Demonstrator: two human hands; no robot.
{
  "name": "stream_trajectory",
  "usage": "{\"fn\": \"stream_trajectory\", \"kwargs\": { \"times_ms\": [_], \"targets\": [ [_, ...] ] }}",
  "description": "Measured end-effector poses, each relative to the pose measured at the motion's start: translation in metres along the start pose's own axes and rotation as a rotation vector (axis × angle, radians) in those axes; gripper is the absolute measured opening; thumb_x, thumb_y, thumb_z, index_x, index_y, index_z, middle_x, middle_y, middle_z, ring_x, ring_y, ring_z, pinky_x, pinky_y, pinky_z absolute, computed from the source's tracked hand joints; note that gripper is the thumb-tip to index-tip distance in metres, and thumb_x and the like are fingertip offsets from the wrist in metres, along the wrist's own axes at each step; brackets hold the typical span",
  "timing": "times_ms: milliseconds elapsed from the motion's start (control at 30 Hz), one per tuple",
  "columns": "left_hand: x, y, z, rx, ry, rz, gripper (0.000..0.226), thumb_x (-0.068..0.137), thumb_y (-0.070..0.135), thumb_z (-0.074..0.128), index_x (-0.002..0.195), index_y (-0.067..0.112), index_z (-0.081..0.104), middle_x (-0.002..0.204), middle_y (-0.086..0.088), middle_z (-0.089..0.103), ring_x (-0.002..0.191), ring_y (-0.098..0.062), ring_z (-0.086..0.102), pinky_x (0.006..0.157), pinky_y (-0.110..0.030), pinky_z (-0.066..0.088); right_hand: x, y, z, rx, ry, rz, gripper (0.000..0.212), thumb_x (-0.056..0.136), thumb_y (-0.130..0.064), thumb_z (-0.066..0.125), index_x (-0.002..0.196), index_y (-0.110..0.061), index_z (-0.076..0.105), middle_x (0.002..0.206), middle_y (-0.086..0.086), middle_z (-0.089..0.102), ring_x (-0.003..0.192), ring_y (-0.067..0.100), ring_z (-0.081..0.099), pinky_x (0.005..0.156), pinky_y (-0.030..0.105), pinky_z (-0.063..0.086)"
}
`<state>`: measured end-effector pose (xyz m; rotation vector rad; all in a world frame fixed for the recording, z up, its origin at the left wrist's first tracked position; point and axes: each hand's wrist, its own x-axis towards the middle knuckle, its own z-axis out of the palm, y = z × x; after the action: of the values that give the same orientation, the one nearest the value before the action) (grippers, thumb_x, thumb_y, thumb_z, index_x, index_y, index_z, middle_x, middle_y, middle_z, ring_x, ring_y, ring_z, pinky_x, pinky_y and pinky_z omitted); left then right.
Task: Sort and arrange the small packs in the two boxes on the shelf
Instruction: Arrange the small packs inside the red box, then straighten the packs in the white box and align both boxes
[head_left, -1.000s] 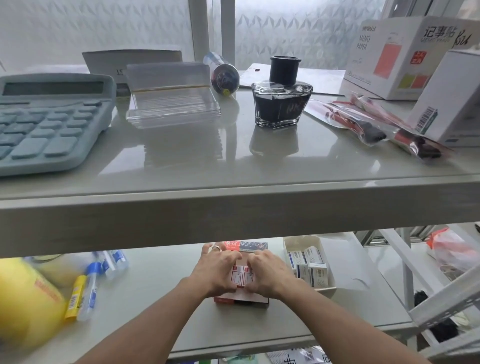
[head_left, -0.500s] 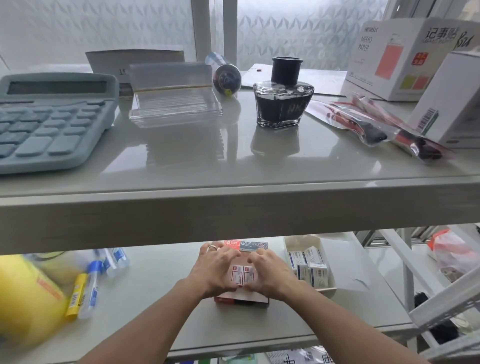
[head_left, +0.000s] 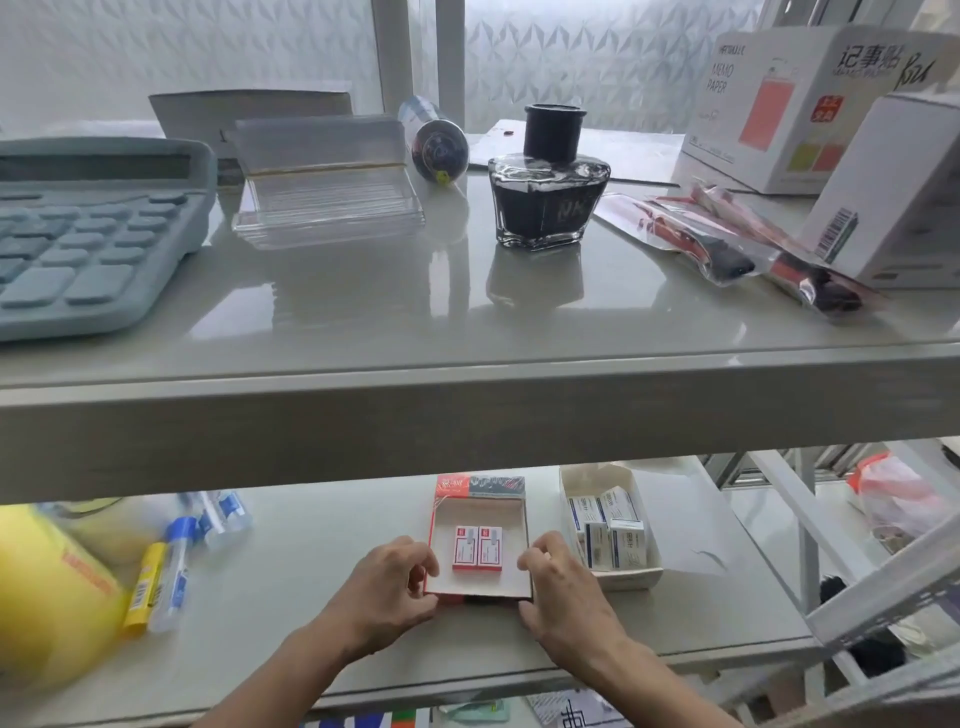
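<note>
Seen from above, a person reaches both bare arms onto the lower shelf (head_left: 322, 525) of a pale two-level rack. Between the hands sits a small open red-edged box (head_left: 480, 587) with a plain cardboard floor. Inside it, two small red-and-white packs (head_left: 478, 548) lie flat, side by side and touching, near the middle, with bare floor around them. The left hand (head_left: 387, 592) rests at the box's front left corner, fingers loosely curled and half spread, touching the box's edge but closed on nothing. The right hand (head_left: 563, 592) mirrors it at the front right corner, fingers bent against the box's side wall, also closed on nothing. Just to the right stands a second box, a white open tray (head_left: 636, 576), holding several blue-and-white packs (head_left: 613, 527), some upright and some leaning on each other; their exact number is hard to tell. To the left on the same shelf lie a yellow glue stick (head_left: 146, 587) and some blue-capped tubes (head_left: 179, 561), beside a blurred yellow package (head_left: 47, 592). The upper shelf carries a blue-grey calculator (head_left: 88, 228), a banded stack of clear sleeves (head_left: 327, 192), a dark ink bottle (head_left: 548, 200), bagged red pens (head_left: 727, 244) and a white memo paper carton (head_left: 789, 104).
</note>
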<state>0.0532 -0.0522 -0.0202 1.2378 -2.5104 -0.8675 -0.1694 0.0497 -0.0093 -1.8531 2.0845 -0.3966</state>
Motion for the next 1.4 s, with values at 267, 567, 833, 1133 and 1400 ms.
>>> {"fn": "stream_trajectory", "kwargs": {
  "times_ms": [267, 567, 833, 1133, 1400],
  "targets": [
    [-0.002, 0.006, 0.004, 0.002, -0.011, -0.006, 0.016, 0.070, 0.027, 0.069, 0.071, 0.034, 0.055, 0.074, 0.010, 0.055, 0.065, -0.008, 0.054, 0.060, -0.018, 0.044, 0.002, 0.002, -0.004, 0.009, 0.003, -0.018, 0.032, 0.084, -0.007, 0.060, 0.116, -0.011, 0.058, 0.117, 0.002, 0.047, 0.091, 0.021, 0.059, 0.085, 0.027, 0.049],
    [0.034, 0.065, -0.011, -0.008, 0.176, 0.104, 0.006, 0.082, 0.024, 0.069, 0.084, 0.028, 0.065, 0.084, 0.014, 0.058, 0.077, -0.006, 0.055, 0.071, -0.030, 0.050, 0.017, 0.042, -0.089, 0.153, 0.328, -0.050, 0.019, 0.084, -0.007, 0.068, 0.099, -0.018, 0.072, 0.098, -0.001, 0.071, 0.080, 0.017, 0.065, 0.076, 0.035, 0.054],
    [0.127, 0.151, 0.032, 0.307, 0.084, 0.165, 0.016, 0.079, 0.026, 0.071, 0.095, 0.029, 0.071, 0.103, 0.007, 0.070, 0.102, -0.019, 0.061, 0.094, -0.035, 0.043, 0.069, 0.095, -0.119, -0.072, -0.102, 0.112, 0.024, 0.083, -0.008, 0.064, 0.099, -0.023, 0.074, 0.100, -0.003, 0.070, 0.084, 0.017, 0.063, 0.073, 0.021, 0.045],
    [0.153, 0.167, 0.048, 0.506, -0.146, 0.001, 0.027, 0.075, 0.028, 0.074, 0.102, 0.028, 0.070, 0.098, 0.004, 0.071, 0.099, -0.023, 0.062, 0.084, -0.034, 0.047, 0.076, 0.103, -0.113, -0.326, -0.292, -0.040, 0.016, 0.079, -0.005, 0.058, 0.086, -0.008, 0.072, 0.087, 0.011, 0.072, 0.075, 0.029, 0.057, 0.065, 0.033, 0.053],
    [0.148, 0.169, 0.061, 0.594, -0.085, 0.003, 0.022, 0.079, 0.015, 0.062, 0.099, 0.022, 0.067, 0.098, -0.006, 0.069, 0.106, -0.029, 0.052, 0.099, -0.049, 0.034, 0.070, 0.109, -0.117, -0.360, -0.253, -0.158, 0.018, 0.079, -0.021, 0.071, 0.088, -0.005, 0.071, 0.089, 0.014, 0.070, 0.086, 0.033, 0.061, 0.074, 0.040, 0.054]
  ]
}}
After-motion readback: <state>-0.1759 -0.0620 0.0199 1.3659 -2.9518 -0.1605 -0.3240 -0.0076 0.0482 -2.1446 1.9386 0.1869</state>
